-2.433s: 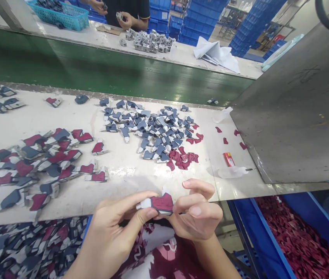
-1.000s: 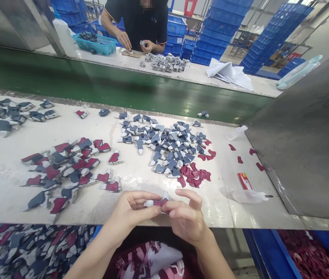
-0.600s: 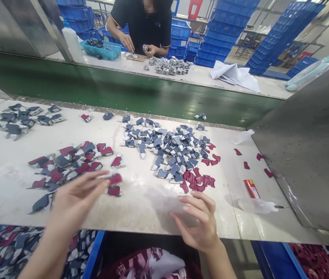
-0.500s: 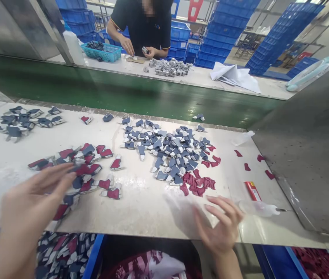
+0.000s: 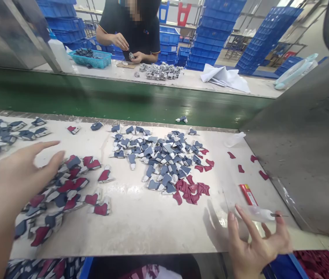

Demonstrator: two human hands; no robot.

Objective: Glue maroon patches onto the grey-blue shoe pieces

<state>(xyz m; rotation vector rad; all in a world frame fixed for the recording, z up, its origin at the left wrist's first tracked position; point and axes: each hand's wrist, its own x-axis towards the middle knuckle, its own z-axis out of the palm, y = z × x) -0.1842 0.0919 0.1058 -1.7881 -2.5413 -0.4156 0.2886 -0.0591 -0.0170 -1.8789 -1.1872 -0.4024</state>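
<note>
My left hand (image 5: 26, 172) hovers over the left pile of assembled plastic pieces (image 5: 73, 184), blue-grey and white with dark red panels. Its thumb and forefinger are apart with nothing between them. At the right, my right hand (image 5: 257, 240) has its fingers spread, close to a translucent squeeze bottle (image 5: 259, 213) with a thin metal needle tip. Whether a fingertip touches the bottle I cannot tell. Mid-table lies a heap of blue-grey and white pieces (image 5: 164, 155), with loose dark red panels (image 5: 192, 190) at its near right edge.
Beyond the bottle lies a red lighter (image 5: 248, 194). A metal housing (image 5: 304, 155) bounds the right side. Below the table edge are a bin of assembled pieces (image 5: 48, 268) and a bin of red panels (image 5: 321, 263). Across the green channel (image 5: 118, 99), a co-worker (image 5: 132, 35) handles grey parts.
My right hand has moved right, from beside the red panels to the squeeze bottle. My left hand has lifted away from the pile, its thumb and forefinger wider apart. The view has shifted slightly.
</note>
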